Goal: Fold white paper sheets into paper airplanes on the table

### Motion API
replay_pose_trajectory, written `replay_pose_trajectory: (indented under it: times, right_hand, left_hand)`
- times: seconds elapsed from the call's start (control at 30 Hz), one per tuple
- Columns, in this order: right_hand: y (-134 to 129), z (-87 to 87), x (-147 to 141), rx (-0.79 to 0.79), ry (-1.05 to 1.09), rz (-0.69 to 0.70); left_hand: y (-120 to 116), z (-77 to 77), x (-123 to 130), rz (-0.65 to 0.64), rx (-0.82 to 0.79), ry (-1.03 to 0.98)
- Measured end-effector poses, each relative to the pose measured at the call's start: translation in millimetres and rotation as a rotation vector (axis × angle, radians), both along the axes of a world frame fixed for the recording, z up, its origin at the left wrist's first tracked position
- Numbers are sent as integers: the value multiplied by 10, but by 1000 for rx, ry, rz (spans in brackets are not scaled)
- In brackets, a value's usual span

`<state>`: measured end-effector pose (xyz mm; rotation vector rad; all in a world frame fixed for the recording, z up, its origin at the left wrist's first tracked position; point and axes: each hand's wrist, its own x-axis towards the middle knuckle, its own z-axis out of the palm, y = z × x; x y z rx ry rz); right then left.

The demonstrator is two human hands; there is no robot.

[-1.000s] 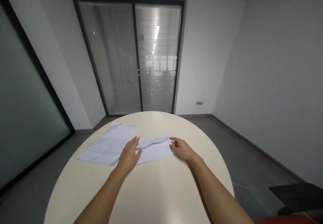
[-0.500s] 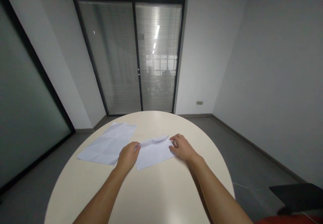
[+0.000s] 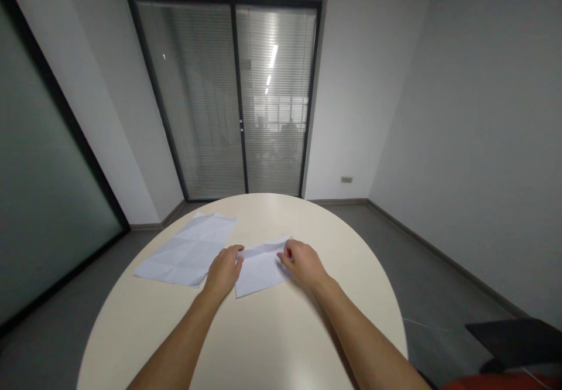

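A white sheet of paper lies on the round cream table between my hands, with a folded strip along its far edge. My left hand rests at the sheet's left edge, thumb and forefinger apart around its upper left corner. Over the right part of the sheet is my right hand, its fingers curled and its thumb stretched toward the paper; whether it pinches the fold cannot be made out. Creased white sheets lie left of my left hand.
The round table fills the lower middle. Behind it stands a glass door with blinds. At the lower right are a dark flat object, something red and a thin cable on the floor.
My right hand has moved left and inward over the sheet, its fingers more curled. The raised fold at the far edge now lies flatter. My left hand has barely moved.
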<state>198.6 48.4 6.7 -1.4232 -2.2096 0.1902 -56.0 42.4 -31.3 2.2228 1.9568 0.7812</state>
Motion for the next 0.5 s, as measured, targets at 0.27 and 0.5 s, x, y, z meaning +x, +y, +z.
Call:
replay_pose_trajectory:
  times: [0.27, 0.5]
  right_hand:
    - [20, -284, -81, 48, -26, 424]
    - [40, -328, -38, -133, -85, 329]
  left_hand:
    - [64, -86, 28, -9, 95, -29]
    - [-88, 160, 248, -128, 242, 70]
